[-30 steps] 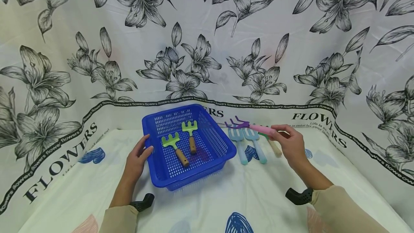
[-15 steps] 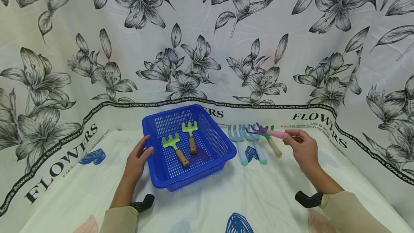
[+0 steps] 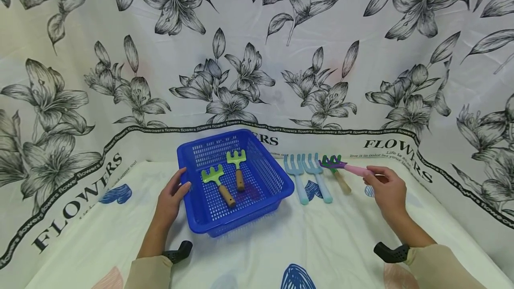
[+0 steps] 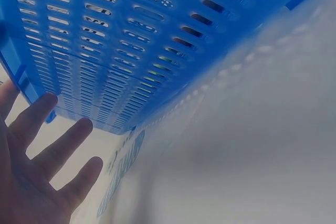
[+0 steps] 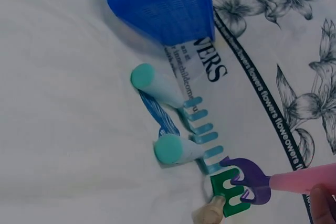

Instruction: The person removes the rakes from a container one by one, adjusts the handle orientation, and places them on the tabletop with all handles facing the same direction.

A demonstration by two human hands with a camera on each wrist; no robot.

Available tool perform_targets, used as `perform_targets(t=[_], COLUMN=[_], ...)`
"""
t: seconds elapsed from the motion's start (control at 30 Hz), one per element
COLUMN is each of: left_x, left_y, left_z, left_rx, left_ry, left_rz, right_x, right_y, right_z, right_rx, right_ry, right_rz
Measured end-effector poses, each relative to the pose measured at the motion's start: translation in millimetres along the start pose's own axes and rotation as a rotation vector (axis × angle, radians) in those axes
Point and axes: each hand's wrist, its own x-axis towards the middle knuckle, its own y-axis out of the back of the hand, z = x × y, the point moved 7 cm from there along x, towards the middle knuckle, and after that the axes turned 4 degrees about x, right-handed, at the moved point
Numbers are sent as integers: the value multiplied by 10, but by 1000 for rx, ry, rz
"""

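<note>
My right hand (image 3: 389, 191) holds a small garden rake by the end of its pink handle (image 3: 356, 170). The rake's purple tines (image 5: 253, 182) overlap a dark green hand fork (image 5: 231, 195) with a wooden handle, which lies on the cloth. My left hand (image 3: 168, 197) grips the left rim of a blue plastic basket (image 3: 250, 215), thumb over the edge. In the left wrist view its other fingers (image 4: 63, 142) spread outside the perforated wall. Inside the basket lie two lime-green hand forks (image 3: 218, 182) with wooden handles, side by side.
Two light blue hand forks (image 3: 301, 186) lie between the basket and the dark green fork, tines toward the back. A white cloth (image 3: 257, 258) with heart prints covers the table. Behind it hangs a flower-print curtain (image 3: 257, 35).
My right hand has moved right and slightly toward me with the rake, whose tines went from over the light blue forks to over the dark green one. The left hand and basket stay put.
</note>
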Motion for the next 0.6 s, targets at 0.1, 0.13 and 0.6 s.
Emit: perform_targets(t=[0.1,0.13,0.6], left_x=[10,15,-21], left_y=[-8,-10,-12], left_z=[-27,-29,25], left_rx=[-1,-2,7], left_ry=[12,14,6], left_rz=[-6,-7,9], right_x=[-8,-9,24], right_y=[58,75,306], right_z=[38,52,236], right_rx=[14,21,-1], right_ry=[-21,-33,-152], right_rz=[28,36,129])
